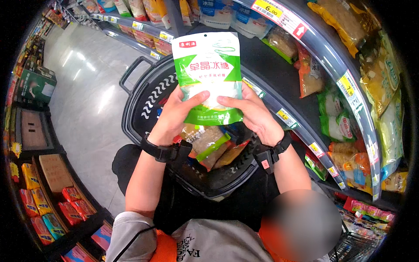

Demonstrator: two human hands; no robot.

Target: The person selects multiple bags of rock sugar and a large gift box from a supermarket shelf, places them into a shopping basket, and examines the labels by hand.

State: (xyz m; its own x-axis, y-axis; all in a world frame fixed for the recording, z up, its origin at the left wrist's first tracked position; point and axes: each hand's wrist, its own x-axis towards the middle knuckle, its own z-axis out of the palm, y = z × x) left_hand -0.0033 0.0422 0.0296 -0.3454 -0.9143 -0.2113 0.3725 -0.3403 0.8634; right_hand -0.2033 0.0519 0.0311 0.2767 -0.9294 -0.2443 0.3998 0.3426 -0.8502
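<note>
A green and white plastic pouch of rock sugar [209, 82] is held upright between my two hands, its printed front facing me. My left hand [178, 109] grips its lower left side, thumb across the front. On the lower right side, my right hand [257, 108] does the same. Fingers of both hands are hidden behind the pouch. Below it stands a black plastic shopping basket [132, 113] between my knees. Inside the basket lie several packets, among them a clear-fronted bag of brownish sugar [204, 142] with a green edge.
Shelves [314, 52] with bagged sugars and price tags curve along the right. The basket's handle [136, 73] sticks out at its upper left. Grey tiled floor [85, 98] runs down the aisle. Packets and a cardboard box [55, 172] fill the left shelves. A wire basket [352, 247] is at lower right.
</note>
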